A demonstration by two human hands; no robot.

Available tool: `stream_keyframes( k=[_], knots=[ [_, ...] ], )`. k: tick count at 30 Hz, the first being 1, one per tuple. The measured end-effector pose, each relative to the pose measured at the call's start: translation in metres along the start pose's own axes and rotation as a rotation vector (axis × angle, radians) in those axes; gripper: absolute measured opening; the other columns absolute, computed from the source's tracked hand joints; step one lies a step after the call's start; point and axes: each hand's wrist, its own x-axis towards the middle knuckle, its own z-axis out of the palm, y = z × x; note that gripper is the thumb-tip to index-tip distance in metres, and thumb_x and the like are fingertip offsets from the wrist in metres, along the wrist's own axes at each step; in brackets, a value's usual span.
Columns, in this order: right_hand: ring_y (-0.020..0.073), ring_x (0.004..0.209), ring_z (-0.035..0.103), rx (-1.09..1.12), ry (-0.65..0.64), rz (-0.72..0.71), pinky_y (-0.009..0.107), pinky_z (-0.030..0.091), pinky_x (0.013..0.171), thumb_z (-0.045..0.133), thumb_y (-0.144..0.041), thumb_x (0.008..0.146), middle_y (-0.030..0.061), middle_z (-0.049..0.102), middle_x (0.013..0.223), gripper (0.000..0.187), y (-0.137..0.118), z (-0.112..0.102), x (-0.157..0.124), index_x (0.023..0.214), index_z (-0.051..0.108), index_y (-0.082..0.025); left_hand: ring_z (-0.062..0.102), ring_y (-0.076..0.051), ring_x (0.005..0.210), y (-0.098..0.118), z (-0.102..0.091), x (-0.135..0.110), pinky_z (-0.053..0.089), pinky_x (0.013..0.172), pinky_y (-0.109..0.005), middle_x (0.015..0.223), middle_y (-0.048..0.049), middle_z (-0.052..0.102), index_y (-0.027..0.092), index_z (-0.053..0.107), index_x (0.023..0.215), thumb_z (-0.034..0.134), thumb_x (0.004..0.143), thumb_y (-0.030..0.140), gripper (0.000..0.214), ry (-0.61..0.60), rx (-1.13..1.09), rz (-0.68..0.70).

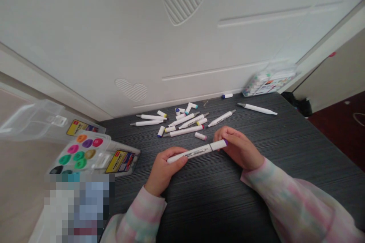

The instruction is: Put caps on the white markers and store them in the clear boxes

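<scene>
My left hand (165, 167) is closed on one end of a white marker (199, 152), with the thumb along its barrel. The marker lies nearly level above the dark tabletop, its purple-tipped cap pointing right. At that capped end my right hand (241, 150) has its fingers curled around the purple tip, partly hidden behind the cap. Just beyond both hands, several uncapped white markers (186, 131) lie scattered on the table. Among them are loose caps, including one with a pink end (200, 136) and one with a dark blue end (161, 131).
On the left stands an open clear marker case (122, 159) holding markers with coloured ends. A second clear case (269, 79) sits at the back right, by the white panel (137, 38). One uncapped marker (256, 109) lies apart on the right of the dark table (296, 140).
</scene>
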Motion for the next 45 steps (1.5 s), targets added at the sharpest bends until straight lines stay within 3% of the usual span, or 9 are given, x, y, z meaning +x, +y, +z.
stream_keyframes(
  k=[9,14,18,27,31,34,38,42,45],
  knots=[
    [0.0116,0.055,0.042,0.127,0.021,0.059,0.025,0.031,0.05,0.059,-0.041,0.074,0.0004,0.051,0.064,0.022,0.007,0.01,-0.005,0.069,0.06,-0.019,0.056,-0.014,0.061,0.012,0.01,-0.007,0.041,0.058,-0.023,0.07,-0.005,0.067,0.015,0.07,0.074,0.064,0.066,0.028,0.017,-0.146,0.212,0.091],
    [0.0108,0.053,0.042,0.139,0.001,0.161,0.025,0.031,0.05,0.062,-0.046,0.069,0.0003,0.051,0.06,0.03,0.019,0.02,-0.013,0.067,0.058,-0.017,0.052,-0.012,0.052,0.007,0.01,-0.01,0.037,0.051,-0.022,0.058,-0.0029,0.063,0.014,0.067,0.066,0.062,0.067,0.028,0.015,-0.143,0.269,0.131],
    [0.0108,0.05,0.044,0.144,0.002,0.241,0.024,0.03,0.049,0.063,-0.046,0.069,0.0,0.052,0.056,0.03,0.027,0.022,-0.019,0.067,0.057,-0.016,0.056,-0.014,0.057,0.004,0.007,-0.008,0.04,0.056,-0.024,0.06,-0.0037,0.065,0.015,0.067,0.063,0.064,0.066,0.028,0.013,-0.136,0.277,0.153],
    [0.0117,0.054,0.044,0.071,0.007,0.249,0.024,0.033,0.052,0.058,-0.048,0.074,-0.0002,0.049,0.056,0.032,0.032,0.021,-0.024,0.063,0.055,-0.017,0.045,-0.01,0.049,0.006,0.012,-0.013,0.034,0.052,-0.023,0.049,0.0,0.052,0.015,0.059,0.05,0.055,0.074,0.033,0.03,-0.082,0.29,0.16],
    [0.0134,0.059,0.045,-0.21,-0.055,0.24,0.026,0.036,0.057,0.056,-0.047,0.076,0.0007,0.051,0.06,0.031,0.033,0.015,-0.025,0.064,0.057,-0.018,0.038,-0.009,0.046,0.003,0.014,-0.011,0.031,0.046,-0.021,0.045,0.0021,0.046,0.015,0.056,0.049,0.051,0.075,0.034,0.034,-0.002,0.252,0.159],
    [0.0156,0.067,0.05,-0.497,-0.181,0.186,0.027,0.04,0.063,0.058,-0.044,0.075,0.0017,0.056,0.068,0.025,0.032,0.014,-0.028,0.071,0.061,-0.02,0.04,-0.008,0.046,0.001,0.014,-0.011,0.032,0.045,-0.02,0.045,0.0023,0.047,0.014,0.055,0.049,0.049,0.077,0.034,0.035,0.106,0.24,0.205],
    [0.0146,0.061,0.05,-0.747,-0.342,0.189,0.027,0.039,0.058,0.059,-0.041,0.076,0.0023,0.059,0.074,0.024,0.034,0.016,-0.032,0.087,0.062,-0.02,0.041,-0.008,0.045,0.0,0.013,-0.013,0.034,0.046,-0.02,0.045,0.0023,0.049,0.015,0.055,0.051,0.047,0.079,0.032,0.034,0.238,0.271,0.305],
    [0.0126,0.058,0.048,-0.757,-0.357,0.144,0.025,0.036,0.053,0.058,-0.041,0.077,0.002,0.059,0.075,0.023,0.038,0.018,-0.031,0.088,0.061,-0.021,0.052,-0.014,0.061,0.001,0.006,-0.018,0.041,0.062,-0.027,0.062,-0.0033,0.06,0.015,0.062,0.071,0.048,0.079,0.025,0.019,0.374,0.425,0.48],
    [0.0093,0.05,0.042,-0.664,-0.299,0.124,0.023,0.033,0.046,0.057,-0.044,0.077,0.0,0.055,0.07,0.025,0.041,0.017,-0.028,0.087,0.059,-0.022,0.054,-0.018,0.081,0.003,-0.004,-0.026,0.042,0.078,-0.034,0.084,-0.0068,0.061,0.018,0.056,0.096,0.053,0.073,0.014,0.024,0.667,0.67,0.851]
  ],
)
